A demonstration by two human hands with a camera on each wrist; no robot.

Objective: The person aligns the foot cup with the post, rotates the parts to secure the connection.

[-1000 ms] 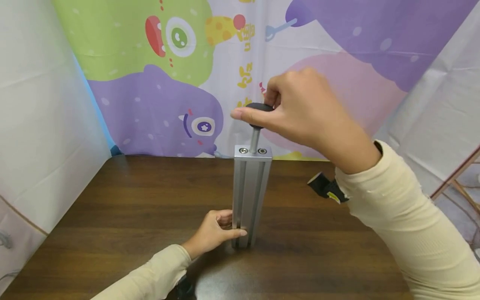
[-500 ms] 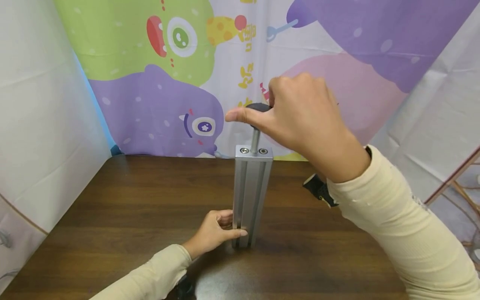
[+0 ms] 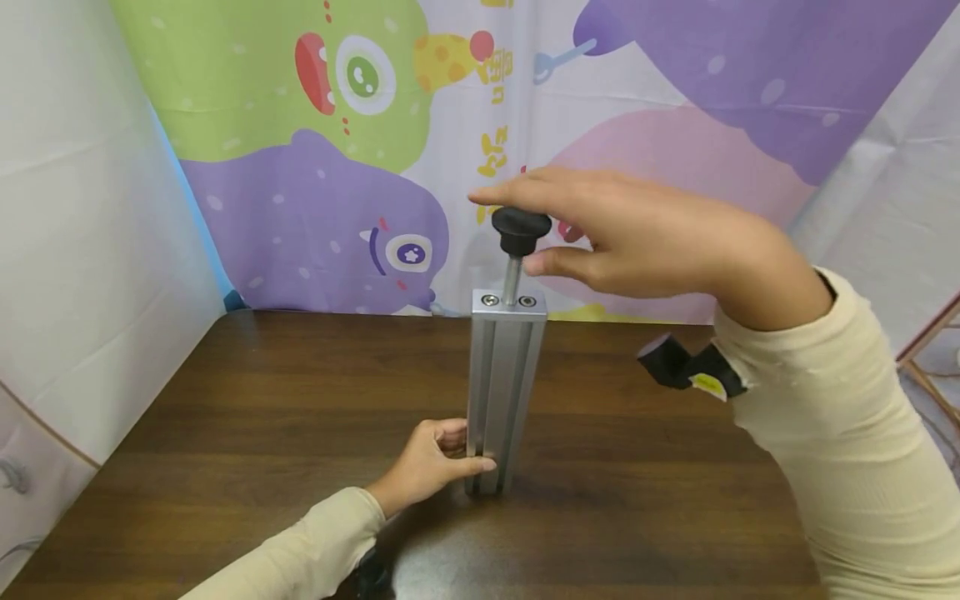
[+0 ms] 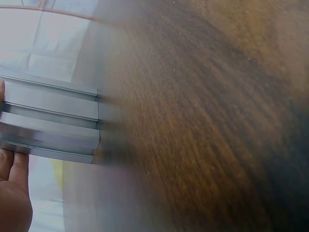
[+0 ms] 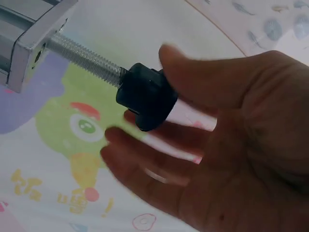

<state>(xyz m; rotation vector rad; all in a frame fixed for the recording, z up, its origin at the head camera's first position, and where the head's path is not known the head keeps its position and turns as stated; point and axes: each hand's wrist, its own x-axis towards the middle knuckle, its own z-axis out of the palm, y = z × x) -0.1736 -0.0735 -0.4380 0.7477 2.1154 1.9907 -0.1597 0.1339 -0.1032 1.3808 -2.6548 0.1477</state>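
An aluminium profile (image 3: 504, 392) stands upright on the wooden table. My left hand (image 3: 420, 468) grips it low down, thumb across the front and fingers at its far side. In the left wrist view the profile's grooved lower end (image 4: 50, 108) appears at the left. From the end plate (image 3: 509, 316), between two screws, rises a threaded rod (image 5: 89, 59) topped by a black lobed knob (image 3: 521, 229). My right hand (image 3: 652, 237) is spread around the knob from the right, fingers extended above and beyond, thumb by its underside. Whether the thumb touches is unclear.
A brown wooden table (image 3: 315, 400) spans the foreground. Behind it hangs a cartoon-printed curtain (image 3: 360, 192), with white cloth walls (image 3: 75, 217) at the sides. A black strapped device (image 3: 686, 367) sits on the right sleeve.
My right fingers have uncurled from the knob and straightened, while the wrist has swung to the right. The knob shows more fully. My left hand and the profile stay put.
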